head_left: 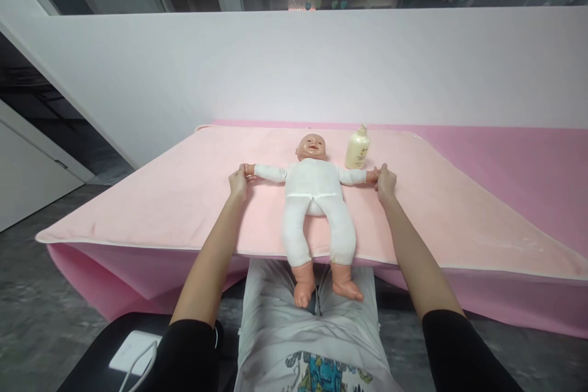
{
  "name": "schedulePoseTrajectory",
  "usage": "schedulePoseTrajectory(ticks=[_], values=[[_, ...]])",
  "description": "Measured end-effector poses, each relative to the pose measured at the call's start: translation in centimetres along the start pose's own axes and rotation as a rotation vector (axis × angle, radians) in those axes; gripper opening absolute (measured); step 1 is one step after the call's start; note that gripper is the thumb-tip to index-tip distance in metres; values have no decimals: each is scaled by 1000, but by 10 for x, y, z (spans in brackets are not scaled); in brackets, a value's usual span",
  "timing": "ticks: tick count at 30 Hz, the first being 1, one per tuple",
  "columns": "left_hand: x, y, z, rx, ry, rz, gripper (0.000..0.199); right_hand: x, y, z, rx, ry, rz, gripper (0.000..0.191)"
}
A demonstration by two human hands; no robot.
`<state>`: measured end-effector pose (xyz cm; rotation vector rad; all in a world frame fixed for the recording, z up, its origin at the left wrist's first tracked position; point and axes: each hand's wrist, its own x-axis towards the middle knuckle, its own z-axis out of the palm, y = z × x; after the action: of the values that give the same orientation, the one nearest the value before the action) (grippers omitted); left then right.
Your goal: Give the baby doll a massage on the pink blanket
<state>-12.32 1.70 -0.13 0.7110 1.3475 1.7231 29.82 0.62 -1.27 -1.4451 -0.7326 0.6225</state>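
A baby doll [313, 180] in a white cloth body lies on its back on a pale pink blanket [184, 196], its head toward the wall and its feet past the table's front edge. Both of its arms are stretched out sideways. My left hand [237, 184] is closed around the doll's hand on the left side. On the opposite side, my right hand [386, 184] grips the doll's other hand. Close behind the doll's arm on the right stands a pale yellow pump bottle [357, 148].
A darker pink cloth [519, 165] covers the table under the blanket. Behind it rises a white wall [321, 67] with glass above. At the lower left, a white device with a cable [134, 352] rests on a black chair [98, 358].
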Motion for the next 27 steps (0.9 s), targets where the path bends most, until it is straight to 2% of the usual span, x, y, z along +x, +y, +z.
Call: schedulePoseTrajectory(ticks=[2,7,17,27], values=[[1,-1,0,9,-5,5,31,-3,-2,0,-6,34,22,38],[0,-2,0,36,-28,10,34,-4,-2,0,-12,13,1,35],[8,-4,-1,20,13,-4,41,4,4,4,6,84,5,33],[1,4,1,-33,43,-50,39,5,6,4,-35,100,-12,36]])
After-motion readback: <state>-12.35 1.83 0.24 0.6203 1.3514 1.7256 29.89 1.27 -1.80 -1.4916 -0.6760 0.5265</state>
